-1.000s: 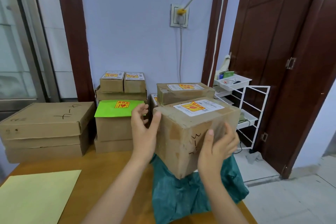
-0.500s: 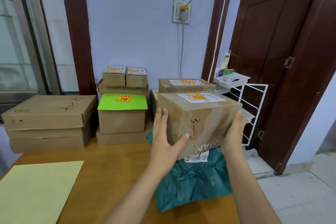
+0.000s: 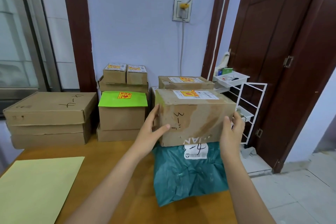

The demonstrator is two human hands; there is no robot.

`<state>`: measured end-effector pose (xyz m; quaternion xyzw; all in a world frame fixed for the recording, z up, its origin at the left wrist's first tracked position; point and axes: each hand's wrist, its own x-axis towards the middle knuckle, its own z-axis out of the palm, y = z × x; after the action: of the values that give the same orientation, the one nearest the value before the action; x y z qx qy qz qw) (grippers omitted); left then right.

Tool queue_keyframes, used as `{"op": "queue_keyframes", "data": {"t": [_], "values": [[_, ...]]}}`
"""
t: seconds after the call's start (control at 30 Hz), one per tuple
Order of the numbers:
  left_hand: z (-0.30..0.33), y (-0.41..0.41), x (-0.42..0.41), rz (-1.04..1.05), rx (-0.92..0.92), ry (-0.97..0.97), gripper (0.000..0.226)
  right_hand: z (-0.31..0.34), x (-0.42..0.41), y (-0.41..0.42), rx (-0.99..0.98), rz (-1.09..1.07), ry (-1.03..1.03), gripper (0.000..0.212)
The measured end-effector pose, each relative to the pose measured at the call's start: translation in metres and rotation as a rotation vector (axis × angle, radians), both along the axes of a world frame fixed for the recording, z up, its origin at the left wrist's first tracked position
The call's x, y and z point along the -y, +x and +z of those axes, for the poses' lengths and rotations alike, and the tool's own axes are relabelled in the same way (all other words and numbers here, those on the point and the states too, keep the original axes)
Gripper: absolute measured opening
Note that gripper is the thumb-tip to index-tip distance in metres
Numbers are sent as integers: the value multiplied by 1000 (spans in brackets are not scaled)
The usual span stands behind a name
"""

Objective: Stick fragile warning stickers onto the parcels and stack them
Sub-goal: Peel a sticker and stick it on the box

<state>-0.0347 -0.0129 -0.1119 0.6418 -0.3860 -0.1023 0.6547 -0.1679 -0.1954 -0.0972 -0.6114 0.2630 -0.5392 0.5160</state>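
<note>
A worn cardboard box (image 3: 196, 114) with a white label and a yellow-red fragile sticker (image 3: 189, 94) on top sits level on the rear of a teal plastic mailer bag (image 3: 187, 174). My left hand (image 3: 151, 132) grips its left front corner, thumb on the front face. My right hand (image 3: 231, 132) grips the right end. Directly behind stands another stickered box (image 3: 183, 82). To the left is a stack topped by a green parcel (image 3: 123, 99) bearing a sticker, and behind it two small stickered boxes (image 3: 114, 72).
Three flat cardboard boxes (image 3: 49, 109) are piled at the far left of the wooden table (image 3: 112, 152). A pale yellow sheet (image 3: 36, 187) lies at the near left. A white wire rack (image 3: 249, 103) stands off the table's right edge, before a dark wooden door (image 3: 272, 42).
The box has moved away from me and turned level, from tilted near my chest to resting on the teal bag in front of the rear box. Both hands stayed on its sides.
</note>
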Motion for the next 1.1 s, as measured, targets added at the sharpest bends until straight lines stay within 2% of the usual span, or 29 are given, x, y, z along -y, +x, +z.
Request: {"op": "queue_keyframes", "data": {"t": [0.07, 0.13, 0.23, 0.3, 0.4, 0.6, 0.83, 1.1], "values": [[0, 1, -7, 23, 12, 9, 63, 1, -10, 1, -50, -153, -124, 40], [-2, 2, -16, 66, 26, 30, 47, -1, -31, 1, -88, -188, -297, 41], [-6, 1, -32, 130, 76, 97, 26, -14, -74, 6, -175, 5, -542, 31], [-10, -1, -45, 168, 94, 120, 22, -26, -103, 14, -207, 163, -616, 27], [-17, 1, -72, 228, 97, 125, 19, -39, -138, 26, -254, 353, -612, 29], [-18, 5, -133, 360, 84, 147, 17, -43, -178, 44, -431, 558, -607, 25], [-5, 8, -180, 508, 96, 170, 17, -43, -204, 63, -638, 694, -609, 35], [-14, 13, -221, 607, 118, 289, 27, -41, -215, 77, -664, 741, -593, 38]]}}
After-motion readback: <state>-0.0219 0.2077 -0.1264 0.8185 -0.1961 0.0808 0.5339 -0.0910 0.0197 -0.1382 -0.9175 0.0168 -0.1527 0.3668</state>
